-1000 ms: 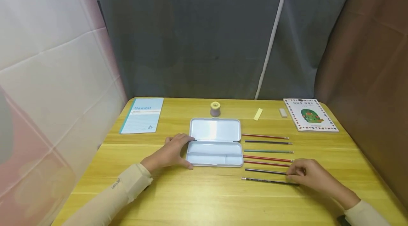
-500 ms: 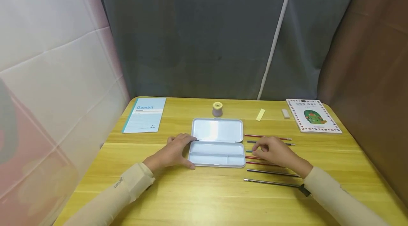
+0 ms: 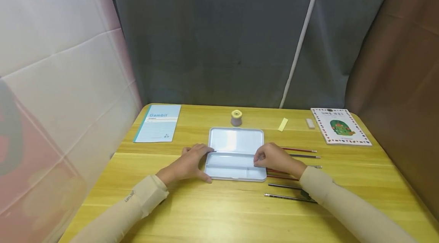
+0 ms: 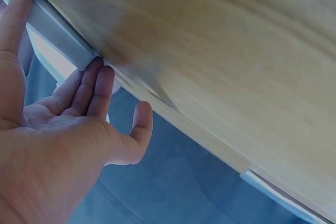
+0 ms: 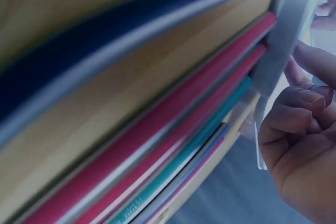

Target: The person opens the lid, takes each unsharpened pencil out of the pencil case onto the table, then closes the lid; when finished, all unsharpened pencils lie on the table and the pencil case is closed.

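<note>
An open white pencil case (image 3: pixel 224 173) lies on the table, its lid folded back and its compartmented tray nearer me. My left hand (image 3: pixel 190 162) holds the tray's left end, thumb at the front corner, fingers by the hinge; the left wrist view shows those fingers (image 4: pixel 97 90) against a corner. At the right end, my right hand (image 3: pixel 274 158) has curled fingers, their tips over the tray. Close by in the right wrist view is the case's end wall (image 5: pixel 286 38); whether the fingers hold anything is hidden. Several pencils (image 3: pixel 289 197) lie right of the case, partly beneath my right forearm.
A blue notebook (image 3: pixel 157 124) lies at the far left. Behind the case stands a small yellow-topped, spool-shaped item (image 3: pixel 236 118). A yellow strip (image 3: pixel 282 124), a white eraser (image 3: pixel 310 123) and a picture-covered booklet (image 3: pixel 340 127) lie at the back right.
My right hand has moved left and away from me, from the nearest dark pencils across the row to the case's right end. The left hand stays at the case. The pencils keep their places.
</note>
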{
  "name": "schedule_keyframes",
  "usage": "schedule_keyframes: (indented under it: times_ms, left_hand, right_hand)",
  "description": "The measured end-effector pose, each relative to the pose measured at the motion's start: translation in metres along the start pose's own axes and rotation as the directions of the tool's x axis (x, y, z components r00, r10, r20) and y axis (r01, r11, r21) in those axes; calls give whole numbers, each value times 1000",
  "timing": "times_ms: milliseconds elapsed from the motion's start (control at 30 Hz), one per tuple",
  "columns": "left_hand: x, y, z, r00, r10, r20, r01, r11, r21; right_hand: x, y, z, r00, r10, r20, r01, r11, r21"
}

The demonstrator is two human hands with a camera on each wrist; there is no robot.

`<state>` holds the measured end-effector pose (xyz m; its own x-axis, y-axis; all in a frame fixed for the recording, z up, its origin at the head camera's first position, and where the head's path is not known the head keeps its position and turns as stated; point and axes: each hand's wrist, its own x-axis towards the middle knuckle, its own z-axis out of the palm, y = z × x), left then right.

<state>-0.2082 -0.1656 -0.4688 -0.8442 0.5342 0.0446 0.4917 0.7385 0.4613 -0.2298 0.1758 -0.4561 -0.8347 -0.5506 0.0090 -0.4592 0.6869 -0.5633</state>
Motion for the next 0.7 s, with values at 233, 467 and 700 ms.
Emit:
schedule_keyframes:
  times_ms: [233, 467, 700]
  left_hand:
    - [0, 1, -1, 1000, -15, 6, 15, 1000, -16]
    - [0, 2, -2, 1000, -12, 5, 12, 1000, -14]
    - [0, 2, -1, 1000, -16, 4, 16, 1000, -14]
  right_hand:
    - [5, 1, 0, 999, 1, 51, -3, 1000, 23]
    - [10, 0, -4, 993, 35, 116, -40, 998, 44]
    - [14, -5, -3, 991, 47, 121, -40, 997, -64]
